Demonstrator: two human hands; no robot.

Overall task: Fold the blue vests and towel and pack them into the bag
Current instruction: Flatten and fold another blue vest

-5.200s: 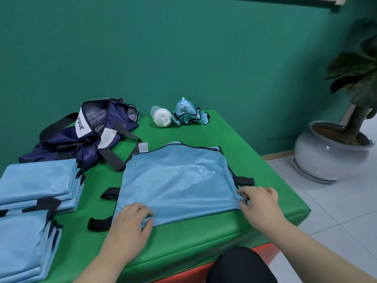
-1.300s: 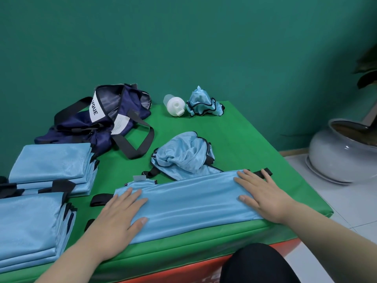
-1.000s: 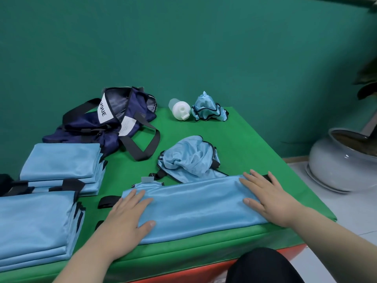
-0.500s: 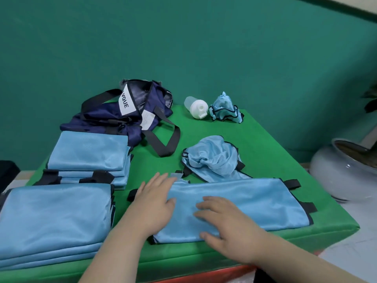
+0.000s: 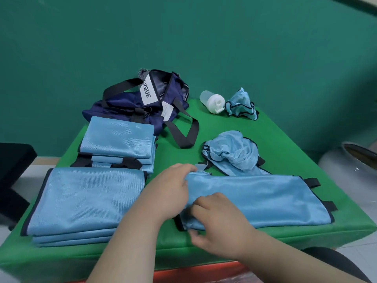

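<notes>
While two stacks of folded light-blue mesh vests (image 5: 85, 199) sit left, left hand (image 5: 169, 193) and right hand (image 5: 220, 219) pinch a half-folded blue vest (image 5: 265, 199) by its left end at the green table (image 5: 224, 123) near edge (crumpled blue vest (image 5: 230, 152), bunched blue towel (image 5: 241, 105) unfolded; navy fabric bag (image 5: 142, 107) unpacked).

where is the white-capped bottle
Head view: the bottle lies on its side at the far end of the table, between the navy bag on its left and a crumpled blue cloth.

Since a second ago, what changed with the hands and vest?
The right hand left the right end of the folded vest and crossed to its left end, where it and the left hand now grip the edge. The stacks and bag stayed put.
</notes>
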